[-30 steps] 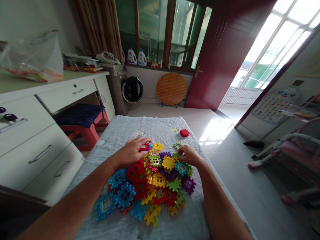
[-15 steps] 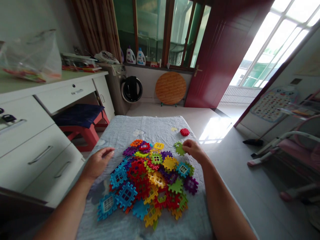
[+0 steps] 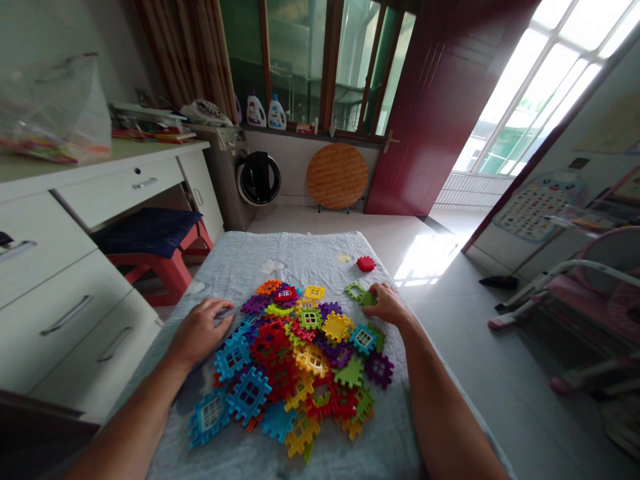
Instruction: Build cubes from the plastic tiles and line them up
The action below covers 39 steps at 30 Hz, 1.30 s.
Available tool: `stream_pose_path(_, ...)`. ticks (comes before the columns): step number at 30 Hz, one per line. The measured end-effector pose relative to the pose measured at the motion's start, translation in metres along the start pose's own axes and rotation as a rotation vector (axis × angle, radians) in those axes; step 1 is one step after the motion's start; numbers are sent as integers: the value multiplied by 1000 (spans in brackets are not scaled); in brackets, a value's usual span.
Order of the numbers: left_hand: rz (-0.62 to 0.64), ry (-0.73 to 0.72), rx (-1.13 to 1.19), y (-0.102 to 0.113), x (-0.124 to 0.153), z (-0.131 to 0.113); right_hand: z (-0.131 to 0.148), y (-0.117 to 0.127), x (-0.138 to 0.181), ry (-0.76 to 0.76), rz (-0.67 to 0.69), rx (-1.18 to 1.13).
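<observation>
A pile of colourful plastic interlocking blocks [image 3: 280, 360], with toothed edges and some with window grids, lies on a cloth-covered surface. At its far right, my right hand [image 3: 387, 305] is closed on a green block [image 3: 369, 299], its fingertips covering part of the piece. Just left of those fingertips is a green open-frame block [image 3: 354, 289]; whether the two touch is hard to tell. My left hand [image 3: 203, 331] lies to the left of the pile, thumb apart from the fingers, holding nothing. Beyond my right hand sits a red block [image 3: 366, 264], separate from the pile.
The grey-blue cloth [image 3: 300, 250] covers the surface under the blocks. A red stool [image 3: 173, 273] and white drawers [image 3: 65, 307] stand to the left. On the right are a pink chair [image 3: 585, 300] and the tiled floor.
My right hand has shifted its grip on the green block, and a green open frame now shows beside it. My left hand has lowered beside the pile with its thumb spread wider.
</observation>
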State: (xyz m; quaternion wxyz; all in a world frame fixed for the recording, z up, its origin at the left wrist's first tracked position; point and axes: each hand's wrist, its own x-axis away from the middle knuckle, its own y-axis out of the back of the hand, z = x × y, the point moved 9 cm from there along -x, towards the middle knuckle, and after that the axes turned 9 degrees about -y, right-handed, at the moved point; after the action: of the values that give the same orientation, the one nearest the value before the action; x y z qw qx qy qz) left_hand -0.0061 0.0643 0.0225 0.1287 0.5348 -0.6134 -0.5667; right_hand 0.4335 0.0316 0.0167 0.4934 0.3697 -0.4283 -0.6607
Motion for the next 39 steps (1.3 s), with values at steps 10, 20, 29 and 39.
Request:
stream_pose_path(10, 60, -54, -81, -10, 1, 0, 37, 8, -3, -85, -179, 28)
stream_pose_path(20, 51, -71, -83, -10, 2, 1, 38, 1, 1, -160, -99, 175)
stream_pose_path(29, 54, -70, -86, -10, 2, 0, 37, 4, -4, -224, -141, 150)
stream_pose_path(39, 32, -79, -73, -11, 3, 3, 22, 11, -11, -146, -36, 191)
